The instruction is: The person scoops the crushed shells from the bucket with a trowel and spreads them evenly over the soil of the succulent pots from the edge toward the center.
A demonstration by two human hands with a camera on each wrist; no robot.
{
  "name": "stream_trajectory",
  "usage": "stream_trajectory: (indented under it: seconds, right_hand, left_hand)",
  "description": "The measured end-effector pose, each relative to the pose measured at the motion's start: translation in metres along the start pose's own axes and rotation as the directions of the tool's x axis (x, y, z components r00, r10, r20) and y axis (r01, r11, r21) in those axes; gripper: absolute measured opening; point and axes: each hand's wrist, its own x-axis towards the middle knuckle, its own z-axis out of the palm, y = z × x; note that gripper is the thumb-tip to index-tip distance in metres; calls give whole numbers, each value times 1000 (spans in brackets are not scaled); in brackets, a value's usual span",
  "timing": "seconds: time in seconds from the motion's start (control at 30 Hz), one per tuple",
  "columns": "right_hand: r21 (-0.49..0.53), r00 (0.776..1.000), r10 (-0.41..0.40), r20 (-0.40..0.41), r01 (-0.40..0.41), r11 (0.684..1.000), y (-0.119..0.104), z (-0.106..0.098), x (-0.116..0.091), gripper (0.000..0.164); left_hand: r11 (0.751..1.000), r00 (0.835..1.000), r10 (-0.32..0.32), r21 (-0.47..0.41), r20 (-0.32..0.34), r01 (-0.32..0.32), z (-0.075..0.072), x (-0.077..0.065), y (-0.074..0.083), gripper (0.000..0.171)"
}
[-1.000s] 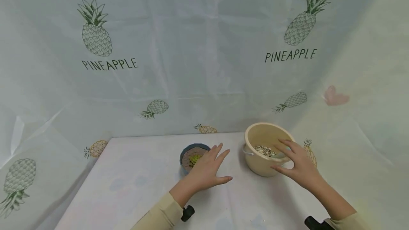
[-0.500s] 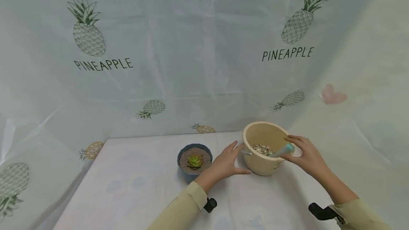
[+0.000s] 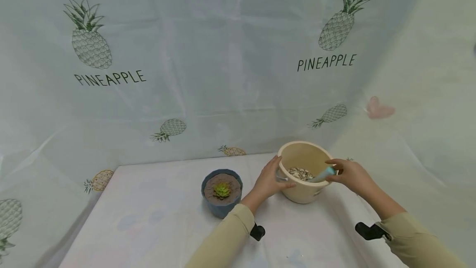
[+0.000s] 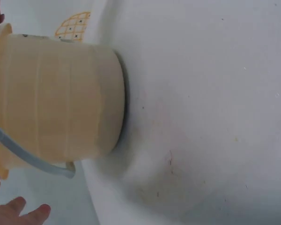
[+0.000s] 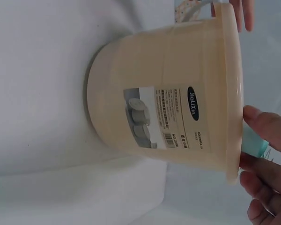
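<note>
A cream plastic bucket [image 3: 302,193] with a grey bail handle [image 4: 33,159] stands upright at the back right, holding pale mixed pebbles [image 3: 298,173]. My left hand [image 3: 268,179] is at the bucket's left side, fingers spread around the rim beside the bail. At the right rim, my right hand [image 3: 352,175] pinches the teal end of a light grey-handled tool [image 3: 322,175] between thumb and forefinger. The tool leans out of the bucket, its lower end hidden in the pebbles. In the right wrist view, a printed label [image 5: 166,119] shows on the bucket wall.
Left of the bucket stands a blue-grey pot [image 3: 222,210] of brown soil with a small green succulent [image 3: 221,190]. A pale cloth covers the table [image 3: 160,202]. Behind it hangs a pineapple-print sheet [image 3: 208,73], close to the bucket.
My left hand has moved right, from over the pot to the bucket's left rim. My right hand has come down onto the tool's teal end. The bucket and pot keep their places.
</note>
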Motion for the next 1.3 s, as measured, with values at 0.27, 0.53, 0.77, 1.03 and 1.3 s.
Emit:
stream_trajectory:
  seconds: [0.27,0.53,0.77,1.03,1.3]
  right_hand:
    - [20,1000,-17,17,16,1000,2,9,12,42]
    - [55,1000,-4,-29,6,998,1,10,12,32]
    - [34,997,-73,-38,74,997,4,-3,11,25]
    - [59,996,-69,-54,72,996,11,-15,13,19]
    - [26,988,-75,-134,79,996,14,-8,19,19]
  left_hand:
    - [982,991,-115,-162,-72,102,8,12,1,90]
    - [957,980,-181,-244,-88,155,12,15,2,88]
    - [940,969,-228,-281,-92,194,15,16,4,88]
    - [932,969,-237,-298,-75,205,17,15,6,87]
    - [936,966,-241,-283,-89,207,15,14,7,88]
